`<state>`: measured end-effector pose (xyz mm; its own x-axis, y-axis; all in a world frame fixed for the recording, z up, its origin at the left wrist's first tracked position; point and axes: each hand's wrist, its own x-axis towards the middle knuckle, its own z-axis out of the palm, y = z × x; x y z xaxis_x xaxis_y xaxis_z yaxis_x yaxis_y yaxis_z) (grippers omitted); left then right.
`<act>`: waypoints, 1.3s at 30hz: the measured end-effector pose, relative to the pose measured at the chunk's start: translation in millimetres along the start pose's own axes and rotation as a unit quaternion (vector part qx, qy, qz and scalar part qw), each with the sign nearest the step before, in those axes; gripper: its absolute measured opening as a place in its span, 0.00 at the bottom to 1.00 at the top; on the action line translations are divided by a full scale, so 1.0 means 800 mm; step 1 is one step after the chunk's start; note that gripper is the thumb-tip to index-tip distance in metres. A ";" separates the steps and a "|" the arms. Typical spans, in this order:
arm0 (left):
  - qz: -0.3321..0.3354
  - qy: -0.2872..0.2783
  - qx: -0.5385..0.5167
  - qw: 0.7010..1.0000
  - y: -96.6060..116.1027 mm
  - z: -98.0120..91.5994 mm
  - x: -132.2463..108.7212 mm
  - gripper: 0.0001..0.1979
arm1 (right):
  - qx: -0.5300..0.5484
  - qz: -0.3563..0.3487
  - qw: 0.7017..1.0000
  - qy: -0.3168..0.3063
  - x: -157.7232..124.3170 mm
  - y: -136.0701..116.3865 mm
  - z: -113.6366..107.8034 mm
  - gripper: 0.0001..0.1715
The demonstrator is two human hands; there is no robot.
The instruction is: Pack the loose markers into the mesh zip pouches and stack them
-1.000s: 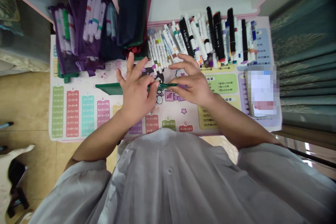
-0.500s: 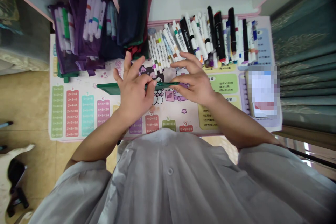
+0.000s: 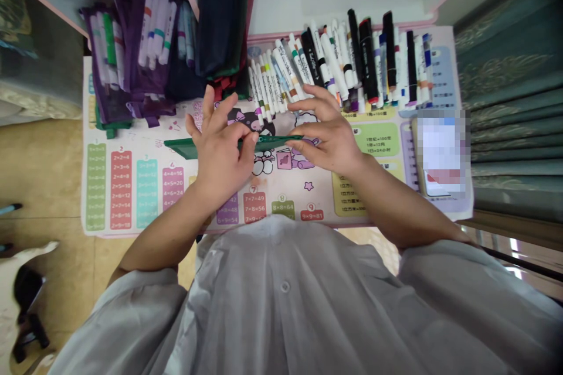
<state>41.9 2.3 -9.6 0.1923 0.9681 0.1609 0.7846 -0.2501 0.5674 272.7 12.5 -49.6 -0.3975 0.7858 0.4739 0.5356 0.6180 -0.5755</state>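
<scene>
Over the white printed mat (image 3: pixel 285 181), the left hand (image 3: pixel 223 155) pinches a flat green fabric pouch (image 3: pixel 179 148) by thumb and forefinger, the right hand (image 3: pixel 329 139) clamps its right end – work on the closing edge, as far as I can see – and the next move calls for steady tension.

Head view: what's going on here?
A person pinches a flat green pouch at its upper edge with the left hand and at its right end with the right hand. Loose markers lie in a row beyond it on the desk; purple pouches with pens inside sit to the left.
</scene>
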 end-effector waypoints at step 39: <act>-0.029 0.009 0.007 1.000 -0.007 -0.016 0.006 0.10 | -0.029 -0.024 0.999 0.022 -0.002 0.019 -0.007 0.12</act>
<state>30.9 7.8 -1.8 0.1359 0.9803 0.1436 0.8016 -0.1940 0.5655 285.9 20.1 -55.2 -0.3912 0.7530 0.5291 0.5599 0.6511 -0.5125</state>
